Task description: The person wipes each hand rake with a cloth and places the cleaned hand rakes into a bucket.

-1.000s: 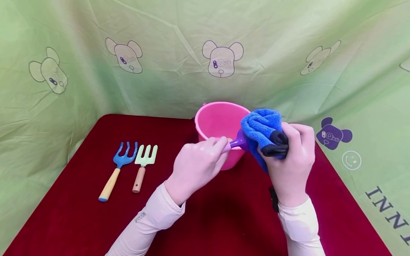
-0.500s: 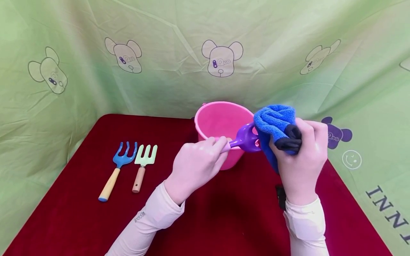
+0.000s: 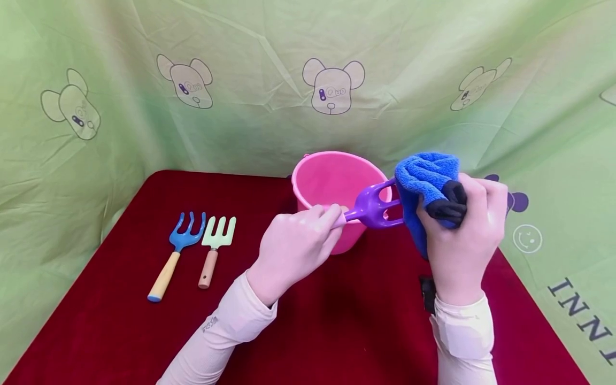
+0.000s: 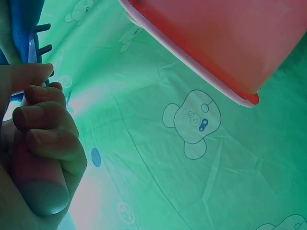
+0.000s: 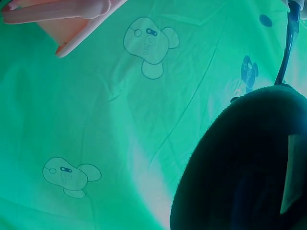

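Note:
My left hand (image 3: pixel 298 246) grips the handle of a purple hand fork (image 3: pixel 371 207), its fingers curled round it. In the left wrist view the handle's rounded end (image 4: pixel 47 197) shows below the curled fingers. The fork's tines point right, and their tips are hidden by a folded blue cloth (image 3: pixel 425 176) with black edging. My right hand (image 3: pixel 464 240) holds that cloth at the tine ends. In the right wrist view the cloth (image 5: pixel 240 163) is a large dark shape, with the fork (image 5: pixel 289 43) entering it from above.
Behind the fork stands a pink bucket (image 3: pixel 313 182) on the dark red table cover (image 3: pixel 308 331). At left lie a blue fork (image 3: pixel 166 272) with a yellow wooden handle and a pale green fork (image 3: pixel 218 235). A printed green curtain (image 3: pixel 250 139) surrounds the table.
My right hand has drawn the cloth rightward and slightly up along the fork, uncovering its purple head and most of its tines. The left hand has stayed nearly still.

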Action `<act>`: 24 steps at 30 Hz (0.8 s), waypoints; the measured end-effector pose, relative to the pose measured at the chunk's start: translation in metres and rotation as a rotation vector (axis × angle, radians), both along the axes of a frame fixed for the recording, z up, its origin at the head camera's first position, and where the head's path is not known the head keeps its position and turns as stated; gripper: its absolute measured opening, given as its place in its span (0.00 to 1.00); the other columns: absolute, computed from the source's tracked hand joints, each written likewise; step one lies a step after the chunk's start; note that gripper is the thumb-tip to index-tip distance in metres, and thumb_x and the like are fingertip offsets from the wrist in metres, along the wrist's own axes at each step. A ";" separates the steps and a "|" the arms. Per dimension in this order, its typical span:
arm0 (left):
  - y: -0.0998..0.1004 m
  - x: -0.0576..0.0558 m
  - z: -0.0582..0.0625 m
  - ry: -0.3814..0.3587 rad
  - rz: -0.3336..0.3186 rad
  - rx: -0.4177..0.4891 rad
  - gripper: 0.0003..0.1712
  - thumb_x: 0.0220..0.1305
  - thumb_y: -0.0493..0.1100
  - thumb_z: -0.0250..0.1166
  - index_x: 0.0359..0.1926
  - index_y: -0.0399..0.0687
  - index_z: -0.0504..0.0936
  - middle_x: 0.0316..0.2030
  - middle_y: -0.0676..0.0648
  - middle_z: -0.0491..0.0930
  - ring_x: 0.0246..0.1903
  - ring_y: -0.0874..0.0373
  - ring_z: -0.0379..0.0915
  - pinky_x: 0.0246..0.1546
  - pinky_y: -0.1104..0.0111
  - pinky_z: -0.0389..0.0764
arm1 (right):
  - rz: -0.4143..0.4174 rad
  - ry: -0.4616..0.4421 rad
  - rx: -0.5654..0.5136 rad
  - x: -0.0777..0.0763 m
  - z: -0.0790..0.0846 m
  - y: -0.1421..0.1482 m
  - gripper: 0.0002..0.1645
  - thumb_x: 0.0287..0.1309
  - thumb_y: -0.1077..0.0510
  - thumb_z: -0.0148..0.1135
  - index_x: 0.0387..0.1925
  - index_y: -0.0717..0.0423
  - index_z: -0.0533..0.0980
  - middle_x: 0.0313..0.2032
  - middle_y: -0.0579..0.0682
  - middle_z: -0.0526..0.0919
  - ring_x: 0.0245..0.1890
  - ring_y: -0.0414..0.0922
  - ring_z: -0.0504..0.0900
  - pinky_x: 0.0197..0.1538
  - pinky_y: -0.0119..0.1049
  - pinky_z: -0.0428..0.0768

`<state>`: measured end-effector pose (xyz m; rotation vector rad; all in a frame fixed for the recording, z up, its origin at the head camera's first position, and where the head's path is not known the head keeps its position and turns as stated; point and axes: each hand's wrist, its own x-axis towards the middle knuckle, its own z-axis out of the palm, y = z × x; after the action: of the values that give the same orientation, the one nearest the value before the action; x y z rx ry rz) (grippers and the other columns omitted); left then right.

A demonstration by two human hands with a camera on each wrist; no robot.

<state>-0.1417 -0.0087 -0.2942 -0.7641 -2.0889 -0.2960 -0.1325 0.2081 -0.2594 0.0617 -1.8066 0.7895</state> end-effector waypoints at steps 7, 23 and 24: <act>0.000 0.000 0.000 -0.003 -0.005 0.002 0.09 0.65 0.47 0.57 0.37 0.53 0.83 0.15 0.57 0.77 0.09 0.66 0.57 0.04 0.73 0.62 | -0.034 -0.017 -0.023 -0.001 0.000 0.003 0.23 0.45 0.57 0.71 0.43 0.66 0.79 0.38 0.24 0.60 0.46 0.53 0.74 0.50 0.53 0.72; -0.003 0.000 0.003 -0.068 -0.050 0.040 0.08 0.63 0.43 0.57 0.26 0.53 0.76 0.13 0.57 0.68 0.12 0.66 0.49 0.08 0.75 0.51 | -0.054 -0.024 -0.046 -0.006 -0.002 0.013 0.22 0.47 0.53 0.69 0.44 0.61 0.80 0.38 0.21 0.60 0.46 0.34 0.71 0.48 0.40 0.70; -0.003 0.000 0.003 -0.073 -0.045 0.039 0.09 0.63 0.43 0.57 0.24 0.53 0.75 0.13 0.57 0.67 0.12 0.65 0.48 0.09 0.75 0.49 | -0.056 -0.025 -0.046 -0.006 -0.002 0.013 0.22 0.47 0.54 0.69 0.43 0.61 0.80 0.38 0.21 0.60 0.46 0.33 0.70 0.48 0.41 0.70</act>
<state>-0.1418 -0.0116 -0.2909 -0.7879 -2.1302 -0.3939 -0.1389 0.2209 -0.2612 -0.0290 -1.8054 0.7942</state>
